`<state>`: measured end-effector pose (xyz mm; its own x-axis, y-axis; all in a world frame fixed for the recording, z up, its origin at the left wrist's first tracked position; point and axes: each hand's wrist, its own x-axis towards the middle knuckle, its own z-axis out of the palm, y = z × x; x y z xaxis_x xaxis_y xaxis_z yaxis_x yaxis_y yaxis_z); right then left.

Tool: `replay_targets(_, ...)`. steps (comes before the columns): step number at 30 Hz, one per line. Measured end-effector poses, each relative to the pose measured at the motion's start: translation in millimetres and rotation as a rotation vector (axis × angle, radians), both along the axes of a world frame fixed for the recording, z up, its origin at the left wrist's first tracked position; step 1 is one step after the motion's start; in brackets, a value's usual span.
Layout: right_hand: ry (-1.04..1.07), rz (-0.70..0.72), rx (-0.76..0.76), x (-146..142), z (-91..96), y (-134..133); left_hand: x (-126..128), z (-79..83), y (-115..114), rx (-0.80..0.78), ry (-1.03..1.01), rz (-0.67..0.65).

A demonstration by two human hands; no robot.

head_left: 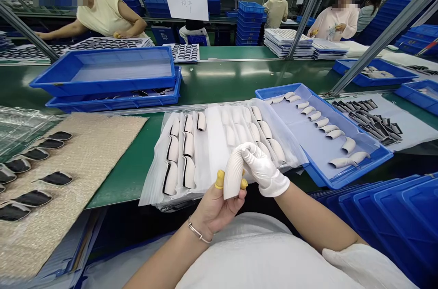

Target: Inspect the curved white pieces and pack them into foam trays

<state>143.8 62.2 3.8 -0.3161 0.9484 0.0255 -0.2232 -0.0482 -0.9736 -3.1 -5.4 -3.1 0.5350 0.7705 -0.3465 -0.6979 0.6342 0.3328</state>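
Note:
A curved, ribbed white cover piece is held upright between my two hands, close to my body. My left hand, with yellow finger cots on its fingertips, grips the lower part. My right hand, in a white glove, pinches the upper edge. Beyond them lies a tray lined with white foam sheet. On its left side, similar white pieces with black edges stand in columns. Further pieces on its right side are partly covered by thin sheet.
On the right, a blue tray holds a row of white curved pieces. Dark pieces lie on paper beyond it. A textured board with black pieces is at left. Stacked blue trays stand behind. Metal posts rise nearby; co-workers sit across.

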Motion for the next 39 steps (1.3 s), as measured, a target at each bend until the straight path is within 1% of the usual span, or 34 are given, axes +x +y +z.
replay_targets(2,-0.112,0.006,0.091,3,4.2,-1,0,2.9,2,0.008,0.096,0.069)
replay_targets(4,-0.250,0.031,0.150,4,9.7,-5,1,5.4,3,0.041,0.197,0.148)
replay_targets(6,-0.352,0.043,0.156,3,14.2,-9,2,7.0,3,0.088,0.265,0.205)
replay_targets(7,-0.369,0.044,0.133,2,15.6,-10,3,7.6,2,0.112,0.289,0.214)
replay_targets(9,-0.319,0.042,0.062,0,16.4,-10,4,8.5,0,0.145,0.324,0.197)
replay_targets(11,-0.221,0.029,0.007,-2,15.0,-7,3,9.6,-2,0.150,0.346,0.169)
replay_targets(16,-0.075,0.009,-0.023,-3,5.3,0,1,12.7,-4,0.069,0.337,0.143)
replay_targets(19,-0.040,-0.001,-0.047,-3,-0.2,2,1,14.6,-3,0.013,0.319,0.135)
replay_targets(21,-0.090,-0.035,-0.045,-4,0.1,1,2,16.0,-2,0.004,0.333,0.162)
replay_targets(23,-0.221,-0.049,-0.023,-3,4.6,-1,2,16.9,0,0.014,0.358,0.210)
replay_targets(26,-0.408,0.003,0.048,-1,15.1,-11,2,16.2,1,0.037,0.375,0.281)
replay_targets(28,-0.472,0.058,0.151,1,19.5,-19,2,14.4,2,0.048,0.371,0.316)
replay_targets(30,-0.513,0.115,0.266,4,19.6,-25,0,13.0,3,0.039,0.361,0.324)
replay_targets(31,-0.511,0.136,0.285,4,18.0,-27,0,13.1,4,0.023,0.349,0.323)
replay_targets(32,-0.477,0.148,0.264,5,15.8,-27,-1,13.8,4,-0.004,0.329,0.321)
replay_targets(33,-0.410,0.148,0.214,4,13.3,-26,-1,15.1,4,-0.041,0.299,0.319)
replay_targets(36,-0.106,0.053,0.031,1,6.8,-17,-3,21.5,3,-0.143,0.128,0.250)
replay_targets(37,-0.011,0.029,-0.008,0,5.7,-13,-4,23.4,1,-0.149,0.053,0.206)
replay_targets(39,0.132,0.033,-0.059,-2,5.0,-4,-5,25.8,-2,-0.109,-0.092,0.126)
